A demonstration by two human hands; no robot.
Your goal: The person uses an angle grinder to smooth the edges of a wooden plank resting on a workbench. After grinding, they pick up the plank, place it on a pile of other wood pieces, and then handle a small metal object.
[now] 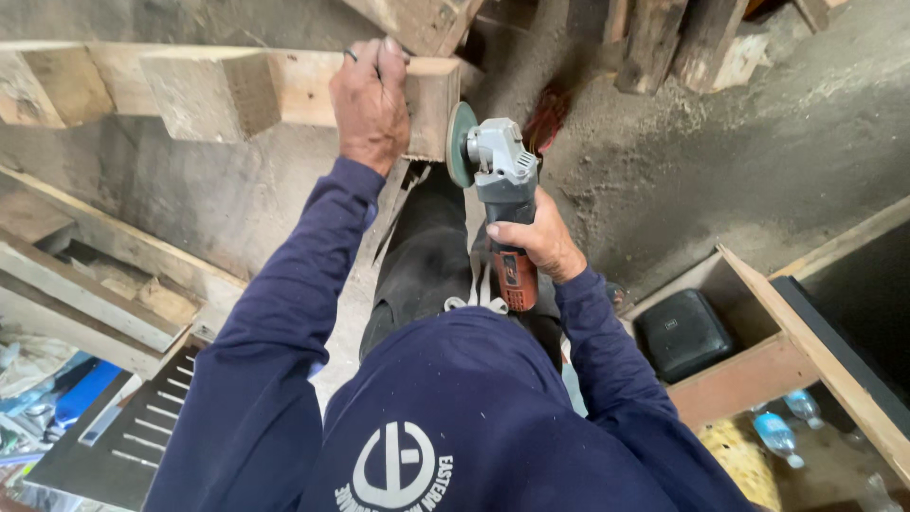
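Observation:
My left hand grips the end of a pale wooden frame piece with blocks fixed to it, holding it steady. My right hand is wrapped around the grey and orange body of an angle grinder. The grinder's round disc sits flat against the end face of the wooden piece, just right of my left hand. Both arms are in dark blue sleeves, and my dark-trousered leg is below the wood.
Dusty ground spreads to the right. Rough timber pieces lie at the top. A wooden box at right holds a black speaker; plastic bottles lie below it. Planks and a slotted dark panel are at left.

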